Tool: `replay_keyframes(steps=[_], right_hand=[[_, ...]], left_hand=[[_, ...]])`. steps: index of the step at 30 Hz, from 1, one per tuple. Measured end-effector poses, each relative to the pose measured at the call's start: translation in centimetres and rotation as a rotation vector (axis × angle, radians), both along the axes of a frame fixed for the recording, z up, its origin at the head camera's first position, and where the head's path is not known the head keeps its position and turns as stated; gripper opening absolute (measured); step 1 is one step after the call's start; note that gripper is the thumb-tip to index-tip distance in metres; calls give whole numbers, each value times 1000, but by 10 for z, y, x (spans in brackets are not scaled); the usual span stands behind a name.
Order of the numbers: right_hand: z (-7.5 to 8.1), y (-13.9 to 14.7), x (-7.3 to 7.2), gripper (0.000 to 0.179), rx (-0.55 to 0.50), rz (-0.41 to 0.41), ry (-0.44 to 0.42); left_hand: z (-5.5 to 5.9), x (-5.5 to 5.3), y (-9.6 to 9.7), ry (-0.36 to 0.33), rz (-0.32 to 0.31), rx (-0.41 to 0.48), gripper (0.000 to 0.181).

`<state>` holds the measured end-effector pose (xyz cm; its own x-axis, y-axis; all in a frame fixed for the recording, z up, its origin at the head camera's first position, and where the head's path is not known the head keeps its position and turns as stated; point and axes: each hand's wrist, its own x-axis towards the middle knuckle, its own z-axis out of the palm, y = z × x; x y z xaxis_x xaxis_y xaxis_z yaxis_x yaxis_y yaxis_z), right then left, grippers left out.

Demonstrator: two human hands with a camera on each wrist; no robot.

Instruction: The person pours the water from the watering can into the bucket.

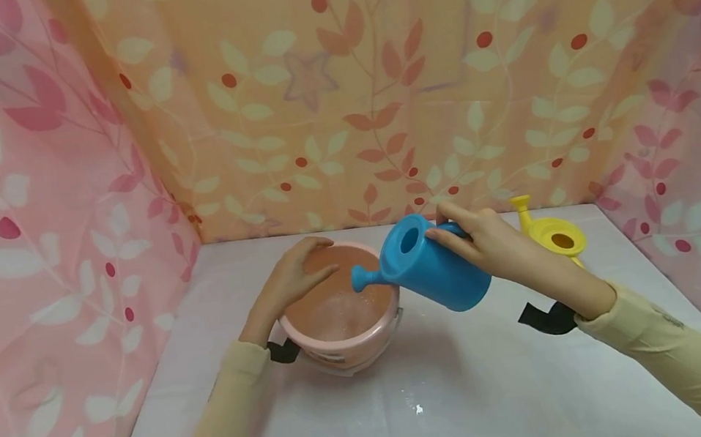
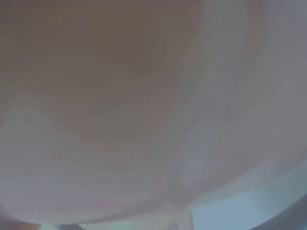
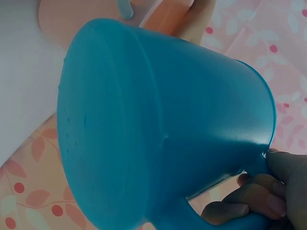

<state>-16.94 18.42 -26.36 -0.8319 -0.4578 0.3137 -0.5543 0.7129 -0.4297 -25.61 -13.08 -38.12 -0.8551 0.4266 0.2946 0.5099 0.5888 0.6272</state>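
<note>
My right hand [image 1: 493, 240] grips the handle of a blue watering can [image 1: 440, 269]. The can is held above the table, tilted so its spout points left, over the right rim of a pink bucket [image 1: 340, 342]. Close up in the right wrist view, fingers [image 3: 259, 194] wrap the handle; the blue can [image 3: 201, 105] has small drops on its base. My left hand [image 1: 295, 277] rests at the bucket's left rim, its fingers loosely curved along the far rim and its thumb over the opening. Some water lies inside the bucket. A blurred pale surface fills most of the left wrist view.
A yellow watering can [image 1: 555, 236] stands at the back right, behind my right forearm. Water drops [image 1: 418, 409] lie on the white table [image 1: 482, 408] in front. Leaf-patterned cloth [image 1: 372, 83] hangs behind and on both sides.
</note>
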Motion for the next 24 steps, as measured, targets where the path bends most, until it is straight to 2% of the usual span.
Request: replay_keyframes(steps=[15, 24], right_hand=[[1, 0, -1, 17, 2, 6, -2], [1, 1, -3, 16, 1, 23, 18]], left_hand=[[2, 1, -1, 12, -3, 3, 46], [1, 0, -1, -8, 3, 2, 46]])
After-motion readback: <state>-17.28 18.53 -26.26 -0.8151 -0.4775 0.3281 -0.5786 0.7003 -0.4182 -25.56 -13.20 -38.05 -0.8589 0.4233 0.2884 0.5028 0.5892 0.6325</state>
